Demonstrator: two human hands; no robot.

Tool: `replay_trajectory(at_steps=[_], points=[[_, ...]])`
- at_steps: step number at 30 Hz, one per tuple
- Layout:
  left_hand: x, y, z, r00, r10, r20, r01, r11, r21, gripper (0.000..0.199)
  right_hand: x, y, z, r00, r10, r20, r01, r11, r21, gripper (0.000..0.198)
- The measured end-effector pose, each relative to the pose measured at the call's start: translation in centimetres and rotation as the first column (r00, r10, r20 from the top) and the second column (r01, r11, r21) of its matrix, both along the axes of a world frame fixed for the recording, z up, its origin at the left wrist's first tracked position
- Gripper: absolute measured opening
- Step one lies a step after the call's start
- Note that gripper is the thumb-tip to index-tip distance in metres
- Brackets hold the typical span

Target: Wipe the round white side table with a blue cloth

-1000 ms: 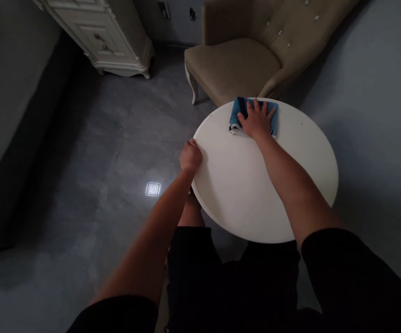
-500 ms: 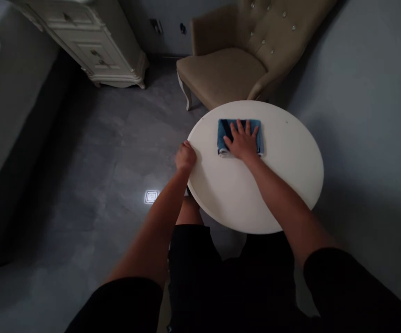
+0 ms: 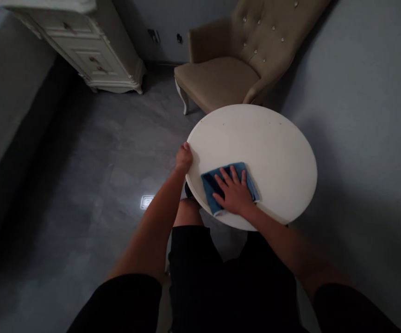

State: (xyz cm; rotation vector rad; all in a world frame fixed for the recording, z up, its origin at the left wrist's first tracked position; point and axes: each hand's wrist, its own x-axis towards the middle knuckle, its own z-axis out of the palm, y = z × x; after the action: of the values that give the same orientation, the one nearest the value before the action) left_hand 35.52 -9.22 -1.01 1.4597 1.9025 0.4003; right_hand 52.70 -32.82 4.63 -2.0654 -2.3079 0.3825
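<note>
A round white table (image 3: pixel 277 157) stands in front of me. My left hand (image 3: pixel 184 157) is closed around its left edge, the thumb on top and the other fingers mostly hidden. On the near part of the tabletop lies a folded blue towel (image 3: pixel 209 184) with dark stripes, turned at an angle and reaching close to the rim. My right hand (image 3: pixel 234 192) rests flat on this towel, palm down and fingers spread. A few small dark specks show on the far part of the tabletop.
Behind the table sits a tan tufted armchair (image 3: pixel 217 81). A white cabinet with drawers (image 3: pixel 99 60) is at the back left, and a bed (image 3: pixel 9 97) runs along the left. The grey wall (image 3: pixel 367 115) is close on the right. A lit floor drain (image 3: pixel 147 202) shows left of my arm.
My right hand has moved the towel from the far part of the tabletop to the near left edge, and the towel has turned. My left hand keeps its hold on the table edge.
</note>
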Motion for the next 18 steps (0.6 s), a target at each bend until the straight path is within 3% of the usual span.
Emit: replay_trajectory(at_steps=[7,10,14,18], points=[[-0.5,0.6,-1.3,0.998,0.017,0.067,-0.019,0.999,0.032,0.056,7.6,22.1,-1.2,0.982,-0.187,0.026,0.185,0.980,0.071,0.080],[-0.9,0.7,-2.1,0.994,0.024,0.104,-0.028,0.999,0.039,0.054,10.1,30.0,-1.8,0.959,-0.284,0.002,0.282,0.956,0.082,0.083],[-1.5,0.6,-3.4,0.969,0.046,0.242,-0.068,0.994,0.082,0.050,10.4,35.3,-2.2,0.937,-0.343,-0.064,0.348,0.931,0.110,0.077],[-1.7,1.0,-4.4,0.894,0.204,0.399,-0.254,0.964,0.077,0.041,6.3,35.7,-1.8,0.975,-0.201,-0.090,0.208,0.975,0.083,0.070]])
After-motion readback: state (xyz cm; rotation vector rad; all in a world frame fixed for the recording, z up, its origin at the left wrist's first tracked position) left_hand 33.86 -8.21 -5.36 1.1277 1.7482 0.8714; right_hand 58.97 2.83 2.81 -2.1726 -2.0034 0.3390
